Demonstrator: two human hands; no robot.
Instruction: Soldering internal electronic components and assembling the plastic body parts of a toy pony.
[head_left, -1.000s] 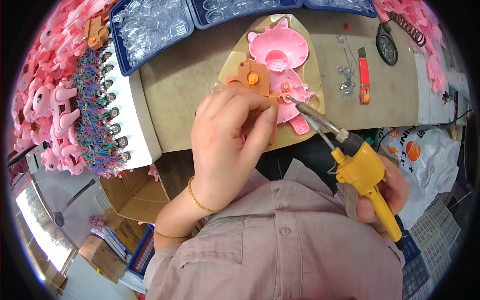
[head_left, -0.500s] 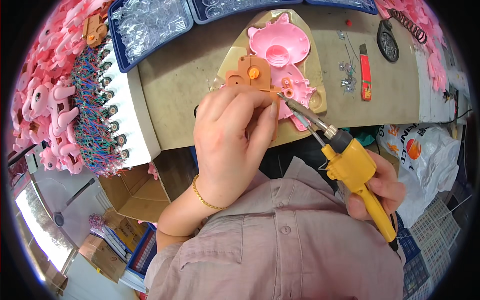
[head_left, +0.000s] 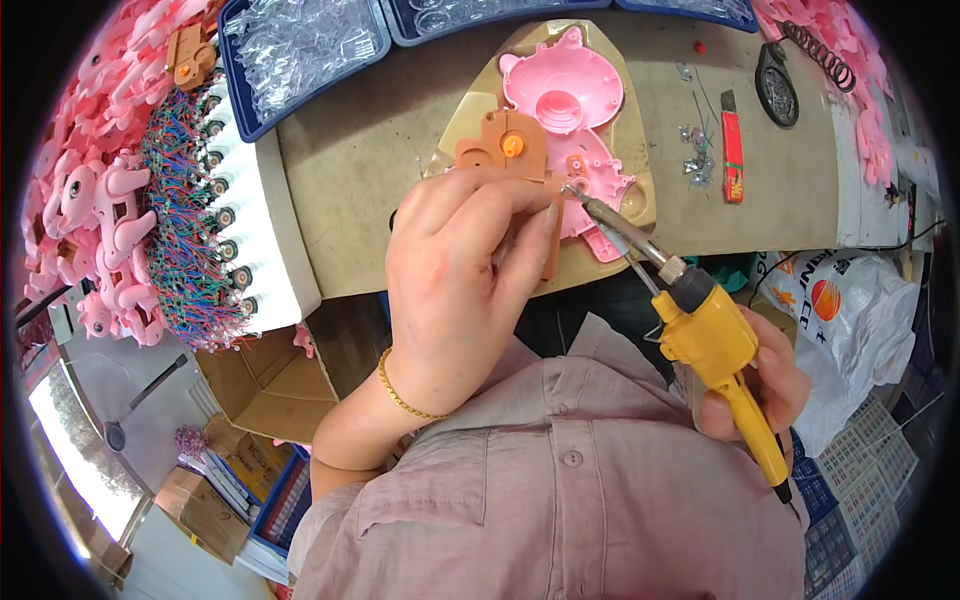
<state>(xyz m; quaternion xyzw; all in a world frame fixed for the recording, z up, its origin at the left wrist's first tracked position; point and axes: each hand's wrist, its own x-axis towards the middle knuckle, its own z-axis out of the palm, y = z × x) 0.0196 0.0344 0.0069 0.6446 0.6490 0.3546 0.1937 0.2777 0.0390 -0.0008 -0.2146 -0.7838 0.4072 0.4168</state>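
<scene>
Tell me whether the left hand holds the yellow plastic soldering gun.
No: the right hand is the one gripping the yellow plastic soldering gun.

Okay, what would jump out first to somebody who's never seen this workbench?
Likely the yellow soldering tool in the right hand, right of centre, its tip near the pink plastic shells. Then the heap of pink toy parts at far left, with a tangle of coloured wires beside it.
</scene>
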